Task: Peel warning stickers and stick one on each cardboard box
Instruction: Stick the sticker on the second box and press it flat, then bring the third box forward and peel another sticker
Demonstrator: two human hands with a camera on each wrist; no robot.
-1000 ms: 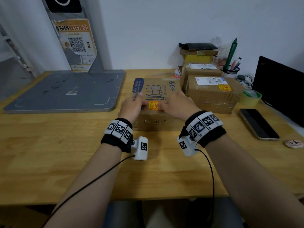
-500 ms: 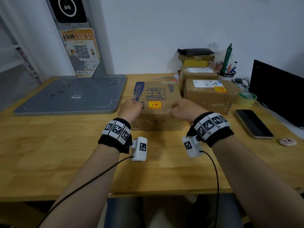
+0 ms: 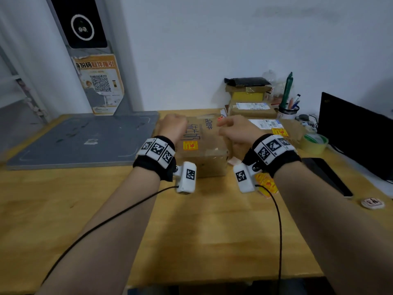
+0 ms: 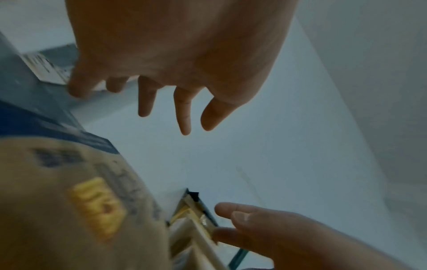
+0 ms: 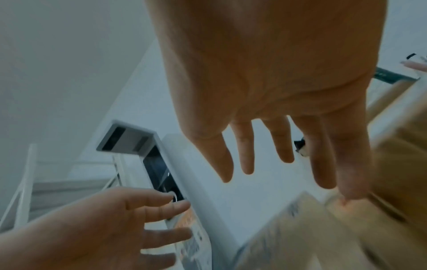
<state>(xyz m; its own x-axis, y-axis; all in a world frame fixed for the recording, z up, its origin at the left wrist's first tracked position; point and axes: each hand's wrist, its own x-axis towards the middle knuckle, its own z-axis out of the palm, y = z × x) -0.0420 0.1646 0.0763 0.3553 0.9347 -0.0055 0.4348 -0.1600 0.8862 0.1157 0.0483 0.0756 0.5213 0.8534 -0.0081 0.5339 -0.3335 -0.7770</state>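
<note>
A cardboard box (image 3: 202,154) with printed characters lies mid-table, a yellow warning sticker (image 3: 190,145) stuck on its top near the front edge. My left hand (image 3: 173,126) hovers above its left part and my right hand (image 3: 236,130) above its right part; neither touches it. In the wrist views the left hand (image 4: 161,82) and right hand (image 5: 265,146) have loose, straight fingers and hold nothing. A sheet of yellow stickers (image 3: 266,184) lies on the table under my right wrist. A second box (image 3: 295,130) to the right carries its own yellow sticker (image 3: 279,132).
A grey platform (image 3: 85,139) fills the table's left, below a stand with a QR poster. Stacked parcels (image 3: 251,107) and a pen cup (image 3: 288,111) stand at the back. To the right are a tape roll (image 3: 314,143), a phone (image 3: 325,175), a dark monitor (image 3: 357,133) and a round token (image 3: 372,203).
Both hands, which pressed on the sticker atop the box a second ago, have come off the box and risen above it with loose fingers.
</note>
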